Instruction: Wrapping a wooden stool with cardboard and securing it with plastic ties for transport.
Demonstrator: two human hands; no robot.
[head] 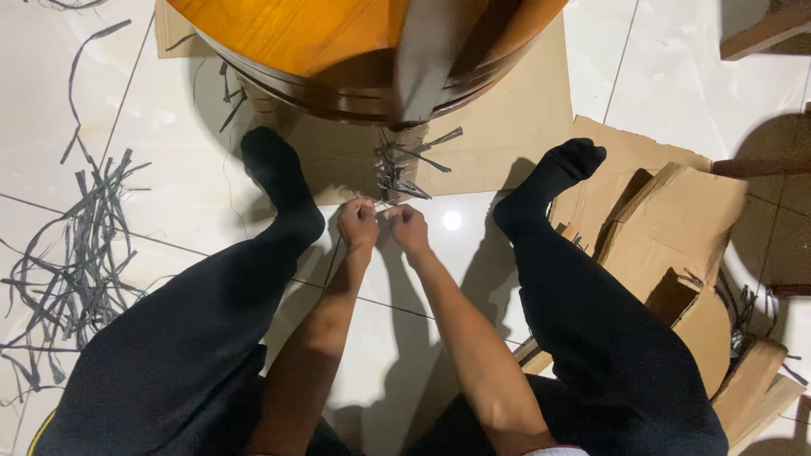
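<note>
A thin strand (382,205) is pinched between the left hand (358,222) and the right hand (409,226), the fingers of both closed on it, low over the white tiled floor (169,181) between two black-socked feet. The strand leads up to a bundle of dark grey strips (401,165) bunched at the edge of a round wooden piece (338,51), which rests on a flat sheet of cardboard (507,127). More loose grey strips (76,262) are scattered on the floor at the left. At the right an opened cardboard box (667,228) is seen lying on its side; its contents cannot be made out.
</note>
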